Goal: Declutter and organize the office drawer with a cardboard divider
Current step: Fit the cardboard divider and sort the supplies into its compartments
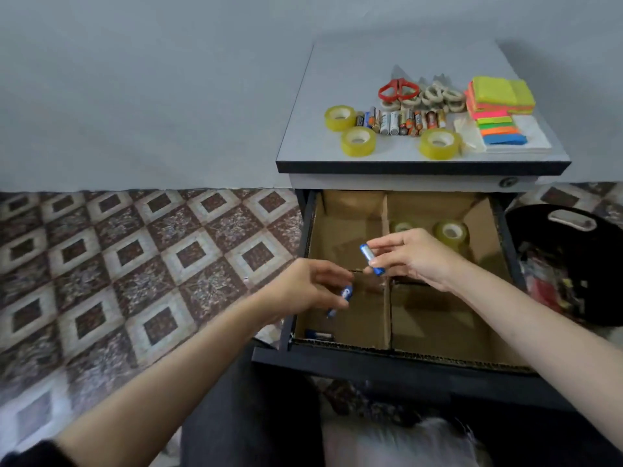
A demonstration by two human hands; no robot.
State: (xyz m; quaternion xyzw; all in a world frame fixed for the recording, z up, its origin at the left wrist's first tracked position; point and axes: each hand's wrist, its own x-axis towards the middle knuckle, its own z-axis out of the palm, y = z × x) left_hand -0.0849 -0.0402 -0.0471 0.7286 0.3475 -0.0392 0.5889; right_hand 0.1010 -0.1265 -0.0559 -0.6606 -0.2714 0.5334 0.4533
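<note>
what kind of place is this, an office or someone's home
Likely a home work corner, though I can't be sure: a small drawer cabinet stands on a patterned floor against a bare wall, with tape rolls, batteries and sticky notes on top.

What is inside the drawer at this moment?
A cardboard divider, two tape rolls in the far right compartment, a battery in the near left one. The right hand covers part of the far compartments.

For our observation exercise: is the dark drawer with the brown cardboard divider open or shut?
Open. The dark drawer sits pulled out beneath the grey cabinet top, the brown cardboard divider and its compartments exposed.
</note>
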